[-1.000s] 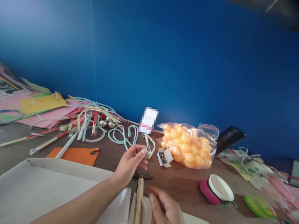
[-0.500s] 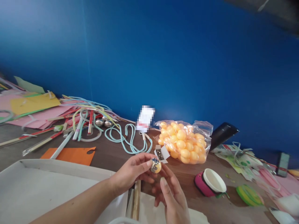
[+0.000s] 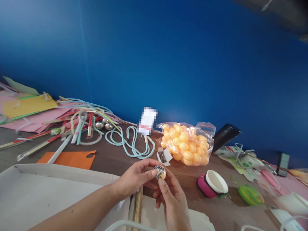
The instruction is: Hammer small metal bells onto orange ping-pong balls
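Observation:
In the head view, an orange ball [image 3: 160,172] is partly covered with shiny silver studs that look like thumbtacks. My left hand [image 3: 137,178] pinches it, thumb in front and fingers around the far side. From the right, my right hand [image 3: 172,195] closes on the same ball, its thumb tip at the lower edge and its index finger by the right side. Any small thing between the right fingertips is hidden. Just beyond the hands stands a small open white box [image 3: 164,156] of metal tacks. Behind it, a clear plastic bag [image 3: 187,144] holds many orange balls.
A white tray [image 3: 60,170] sits at left, beside orange card [image 3: 68,160]. Silver balls [image 3: 104,125] lie by straws and coloured paper. A blue lanyard [image 3: 131,144] with badge lies behind. At right are a pink-and-white cup [image 3: 213,184], green tape roll [image 3: 250,194] and phone [image 3: 283,164].
My right hand has come up and left, its thumb and fingers closing onto the ball. The ball has turned slightly in my left hand. The whole view has shifted a little.

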